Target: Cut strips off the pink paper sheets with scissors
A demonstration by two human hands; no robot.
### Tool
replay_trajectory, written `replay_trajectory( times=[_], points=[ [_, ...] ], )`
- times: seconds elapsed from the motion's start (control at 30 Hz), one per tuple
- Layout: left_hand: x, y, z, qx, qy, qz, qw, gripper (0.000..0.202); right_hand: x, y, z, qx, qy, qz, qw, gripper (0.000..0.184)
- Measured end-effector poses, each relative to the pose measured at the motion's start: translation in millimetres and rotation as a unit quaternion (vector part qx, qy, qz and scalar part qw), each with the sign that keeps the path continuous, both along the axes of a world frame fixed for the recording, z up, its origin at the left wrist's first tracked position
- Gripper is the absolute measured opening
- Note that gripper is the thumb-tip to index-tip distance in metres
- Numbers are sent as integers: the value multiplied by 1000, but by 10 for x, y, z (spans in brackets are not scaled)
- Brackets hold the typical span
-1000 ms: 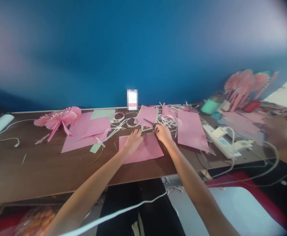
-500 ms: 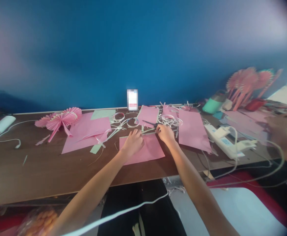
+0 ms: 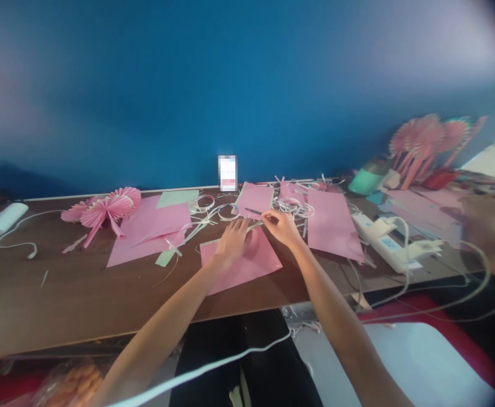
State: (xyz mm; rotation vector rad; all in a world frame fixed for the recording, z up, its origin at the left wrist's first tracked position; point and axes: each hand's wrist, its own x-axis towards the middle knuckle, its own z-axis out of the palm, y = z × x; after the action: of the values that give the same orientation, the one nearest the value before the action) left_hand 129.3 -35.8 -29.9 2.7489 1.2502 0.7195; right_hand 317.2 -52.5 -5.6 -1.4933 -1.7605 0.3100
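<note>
A pink paper sheet (image 3: 247,263) lies near the front edge of the brown table (image 3: 60,288). My left hand (image 3: 232,240) rests flat on its far part, fingers stretched out. My right hand (image 3: 281,226) is at the sheet's far right corner, fingertips pinched on a thin pale strip (image 3: 253,225) that runs along the sheet's far edge. Dark scissors (image 3: 253,212) lie just beyond the two hands.
More pink sheets (image 3: 149,226) (image 3: 332,223), curled white strips (image 3: 293,209) and folded pink fans (image 3: 103,209) lie around. A white power strip (image 3: 383,243) with cables sits to the right. Another person's hand (image 3: 485,226) works at the far right. A teal cup (image 3: 364,181) stands by the blue wall.
My right hand has lifted slightly and moved left, pulling the pale strip up. The pink sheet has turned a little, its near left corner shifting left. My left hand stays on it.
</note>
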Motion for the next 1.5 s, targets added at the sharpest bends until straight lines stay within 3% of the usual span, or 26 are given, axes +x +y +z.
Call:
replay_trajectory(
  times=[0.13, 0.3, 0.5, 0.57, 0.77, 0.87, 1.07, 1.2, 1.4, 1.5],
  points=[
    [36, 24, -24, -10, -3, -34, 999, 35, -37, -22, 30, -3, 118, 70, 991, 19],
    [50, 28, 2, -22, -33, -7, 999, 34, -9, -27, 37, -37, 260, 133, 956, 21],
    [-35, 75, 60, -175, -148, -82, 970, 27, 39, 3, 3, -50, 351, 178, 918, 19],
    [-79, 72, 100, -205, -180, -84, 958, 27, 52, 20, -17, -47, 348, 178, 919, 17],
    [-143, 48, 193, -240, -229, -109, 937, 22, 17, 48, -41, -54, 219, 131, 965, 24],
    [-149, 39, 193, -249, -224, -94, 937, 20, -21, 61, -54, -76, 214, 153, 962, 30],
    [-154, 5, 206, -242, -231, -89, 938, 15, -23, 106, -114, -33, 278, 107, 954, 22],
    [-162, 8, 196, -242, -236, -77, 938, 15, 8, 143, -174, -31, 308, 107, 945, 26],
    [-171, 49, 131, -229, -253, -52, 938, 22, 41, 198, -255, -13, 211, 56, 976, 39],
    [-179, 67, 107, -219, -267, -45, 937, 23, 26, 186, -237, -29, 189, 72, 979, 34]
  ],
)
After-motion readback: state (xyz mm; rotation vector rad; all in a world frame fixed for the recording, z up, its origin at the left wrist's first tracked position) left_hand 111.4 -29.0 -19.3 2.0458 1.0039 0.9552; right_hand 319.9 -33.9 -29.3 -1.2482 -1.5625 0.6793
